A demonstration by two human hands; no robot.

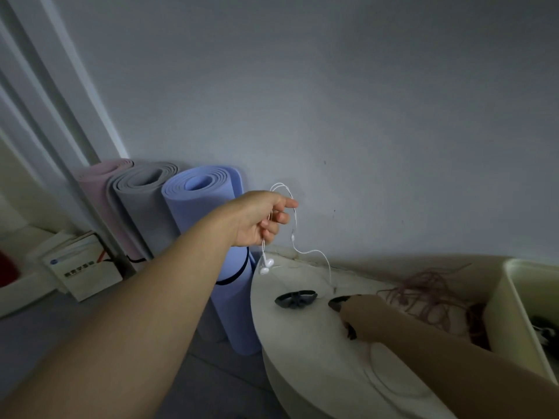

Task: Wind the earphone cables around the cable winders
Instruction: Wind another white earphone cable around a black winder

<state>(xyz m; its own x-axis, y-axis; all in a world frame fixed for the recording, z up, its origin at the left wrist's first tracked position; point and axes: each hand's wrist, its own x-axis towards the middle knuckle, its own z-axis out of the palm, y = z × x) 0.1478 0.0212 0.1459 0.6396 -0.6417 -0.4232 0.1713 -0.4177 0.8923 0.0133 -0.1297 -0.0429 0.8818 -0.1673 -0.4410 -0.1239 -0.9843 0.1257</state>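
My left hand [260,217] is raised above the table's left edge and pinches a white earphone cable [295,237]. The two white earbuds [266,266] dangle just below that hand, and the rest of the cable loops down onto the white round table [317,373]. A dark cable winder [295,298] lies free on the tabletop. My right hand [361,316] rests on the table and grips a second dark winder [338,301], which it mostly hides. More white cable [381,385] curls on the table near my right forearm.
A tangle of pink-brown cords [423,294] lies at the table's back right. A cream bin [511,313] holding dark items stands at the right edge. Three rolled mats, the nearest one lavender [211,213], lean on the wall left of the table. Boxes [81,267] sit further left.
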